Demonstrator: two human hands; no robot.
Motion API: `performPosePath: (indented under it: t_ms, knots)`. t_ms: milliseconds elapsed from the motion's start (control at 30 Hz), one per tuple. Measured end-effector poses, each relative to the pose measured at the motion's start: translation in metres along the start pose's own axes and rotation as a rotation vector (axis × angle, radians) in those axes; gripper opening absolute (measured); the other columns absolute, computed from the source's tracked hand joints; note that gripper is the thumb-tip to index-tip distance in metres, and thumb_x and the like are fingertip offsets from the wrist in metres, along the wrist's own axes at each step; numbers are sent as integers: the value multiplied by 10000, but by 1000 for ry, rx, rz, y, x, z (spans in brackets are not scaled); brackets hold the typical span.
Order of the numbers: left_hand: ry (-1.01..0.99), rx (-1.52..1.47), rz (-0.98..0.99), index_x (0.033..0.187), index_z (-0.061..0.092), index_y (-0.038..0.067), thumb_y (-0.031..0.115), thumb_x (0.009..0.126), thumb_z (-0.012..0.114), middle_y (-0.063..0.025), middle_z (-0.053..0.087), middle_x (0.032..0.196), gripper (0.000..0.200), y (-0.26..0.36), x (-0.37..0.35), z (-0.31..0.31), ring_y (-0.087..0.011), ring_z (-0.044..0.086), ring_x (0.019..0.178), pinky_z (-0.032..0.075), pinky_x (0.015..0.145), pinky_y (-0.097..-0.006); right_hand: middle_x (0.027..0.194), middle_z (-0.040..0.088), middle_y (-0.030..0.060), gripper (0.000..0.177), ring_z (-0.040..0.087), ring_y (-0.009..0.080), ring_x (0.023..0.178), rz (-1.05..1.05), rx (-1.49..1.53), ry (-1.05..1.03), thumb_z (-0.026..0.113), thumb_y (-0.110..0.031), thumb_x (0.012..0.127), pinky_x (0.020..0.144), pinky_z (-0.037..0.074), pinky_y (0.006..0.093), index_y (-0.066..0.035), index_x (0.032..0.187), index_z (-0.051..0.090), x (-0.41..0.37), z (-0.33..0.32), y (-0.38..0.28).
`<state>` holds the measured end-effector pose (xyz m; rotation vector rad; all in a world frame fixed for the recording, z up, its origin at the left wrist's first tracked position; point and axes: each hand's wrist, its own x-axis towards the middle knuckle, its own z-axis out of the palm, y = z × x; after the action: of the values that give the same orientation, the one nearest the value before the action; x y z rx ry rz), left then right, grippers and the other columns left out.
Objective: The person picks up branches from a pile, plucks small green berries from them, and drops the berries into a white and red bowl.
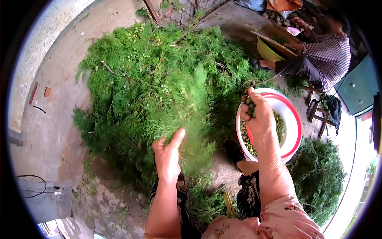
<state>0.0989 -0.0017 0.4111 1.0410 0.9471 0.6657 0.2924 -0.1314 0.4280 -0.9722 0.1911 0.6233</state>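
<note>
My left hand (168,154) is closed round a feathery green conifer branch (195,113), which is smeared by motion. It is in front of a large heap of cut conifer branches (131,83) dotted with pale round cones. My right hand (260,113) curls round several small green cones (250,106), held above a white basin with a red band (293,137). More round green cones (247,139) lie inside the basin, partly hidden by my right hand and forearm.
A smaller pile of branches (318,175) lies to the right of the basin. At the upper right a person (328,55) sits by a yellow-green bowl (268,51) and a woven tray (278,34). A yellow-handled tool (229,204) is near my lap. Wooden stools (320,113) stand at right.
</note>
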Motion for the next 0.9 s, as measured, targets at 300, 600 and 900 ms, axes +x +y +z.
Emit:
performPosePath:
  t_ms: [300,600,900]
  knots:
    - [37,-214,-229,1159,531,41,321,770,692,-77,536,1183,506,8,15,-1,-211,493,1067,391,891,-437,944,547,157,238,534,237,810,-229,-6,632,519,-152,858,714,474,393,0,1036,473,45,-125,-28]
    - [1,-356,-223,1164,533,52,292,823,635,-65,554,1143,429,6,14,3,-230,533,1016,447,861,-458,1077,564,125,402,548,231,1012,-400,-411,494,527,-78,838,792,462,322,-10,1229,463,30,-127,-29]
    - [-284,-395,-153,1303,302,-33,470,812,589,-140,378,1323,759,0,2,16,-227,277,1262,95,1080,-461,1202,518,158,516,514,331,1057,-889,-1365,-656,660,-64,733,894,434,390,-59,1222,496,-71,16,60]
